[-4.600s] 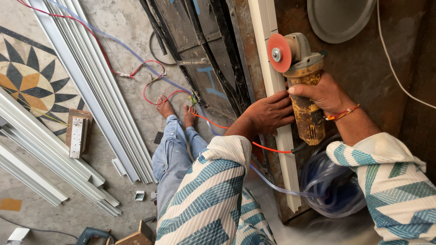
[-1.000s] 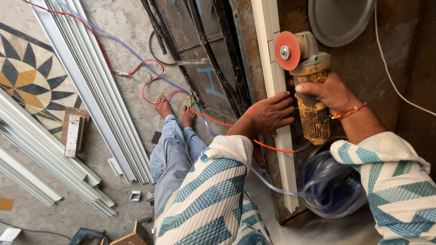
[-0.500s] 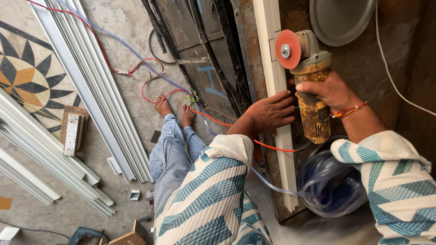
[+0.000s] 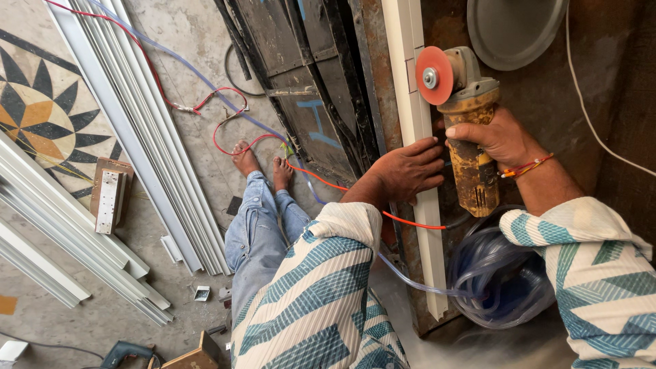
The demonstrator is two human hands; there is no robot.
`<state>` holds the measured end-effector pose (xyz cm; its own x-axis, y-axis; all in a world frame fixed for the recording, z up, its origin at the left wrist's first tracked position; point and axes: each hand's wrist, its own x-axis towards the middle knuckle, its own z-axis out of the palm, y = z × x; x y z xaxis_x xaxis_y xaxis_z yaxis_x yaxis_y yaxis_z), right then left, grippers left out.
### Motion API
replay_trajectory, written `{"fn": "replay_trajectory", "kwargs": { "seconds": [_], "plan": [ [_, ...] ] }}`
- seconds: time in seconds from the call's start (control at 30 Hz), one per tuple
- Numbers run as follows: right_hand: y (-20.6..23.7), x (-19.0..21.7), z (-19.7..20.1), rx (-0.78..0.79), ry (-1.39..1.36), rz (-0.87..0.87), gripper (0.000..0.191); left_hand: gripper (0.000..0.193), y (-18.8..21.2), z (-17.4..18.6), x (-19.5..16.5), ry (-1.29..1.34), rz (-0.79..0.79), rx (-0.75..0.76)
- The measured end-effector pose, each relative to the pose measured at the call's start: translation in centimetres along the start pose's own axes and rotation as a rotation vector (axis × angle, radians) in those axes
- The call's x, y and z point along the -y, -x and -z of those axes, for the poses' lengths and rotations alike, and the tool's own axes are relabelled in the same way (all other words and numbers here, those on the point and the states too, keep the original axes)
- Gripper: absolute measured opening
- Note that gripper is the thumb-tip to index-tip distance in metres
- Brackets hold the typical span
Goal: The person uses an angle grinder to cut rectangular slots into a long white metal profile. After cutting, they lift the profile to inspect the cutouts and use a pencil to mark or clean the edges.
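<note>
A person in a teal-and-white patterned shirt (image 4: 321, 301) and jeans stands barefoot on a concrete floor (image 4: 198, 41), working at a rusty metal bench (image 4: 540, 123). Nearest, a coil of clear blue hose (image 4: 499, 273) lies on the bench's near edge, just beside the end of a long white strip (image 4: 418, 137) that runs along the bench's left edge. The left hand (image 4: 410, 171) presses flat on the strip, fingers spread across it, with a red wire (image 4: 410, 220) passing under the wrist. The right hand (image 4: 495, 140), threads tied at its wrist, is wrapped tight around the grimy yellow body of an angle grinder (image 4: 468, 130), whose red disc (image 4: 434, 75) stands just beside the strip at a marked spot; contact cannot be told. Beyond, a round grey dish (image 4: 512, 31) sits at the bench's far edge. On the floor to the left lie bundled white profiles (image 4: 143, 137), a patterned tile (image 4: 34, 116) and a blue drill (image 4: 123, 354).
</note>
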<state>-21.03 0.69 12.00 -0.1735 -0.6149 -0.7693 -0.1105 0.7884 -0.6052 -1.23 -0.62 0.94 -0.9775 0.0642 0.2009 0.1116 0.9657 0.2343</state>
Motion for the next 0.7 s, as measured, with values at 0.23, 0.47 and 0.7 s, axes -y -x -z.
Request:
{"fn": "replay_trajectory", "kwargs": {
  "seconds": [0.23,0.47,0.7],
  "plan": [
    [-0.16,-0.18,0.26,0.005,0.004,-0.002,0.037,0.080,-0.13,0.02,-0.11,-0.004,-0.001,0.039],
    [-0.18,0.08,0.35,0.002,0.035,0.001,0.034,0.082,-0.24,0.12,-0.12,-0.008,-0.009,0.050],
    [-0.32,0.22,0.32,0.013,0.030,0.005,0.034,0.083,-0.18,0.28,-0.15,-0.009,-0.002,0.037]
  ]
}}
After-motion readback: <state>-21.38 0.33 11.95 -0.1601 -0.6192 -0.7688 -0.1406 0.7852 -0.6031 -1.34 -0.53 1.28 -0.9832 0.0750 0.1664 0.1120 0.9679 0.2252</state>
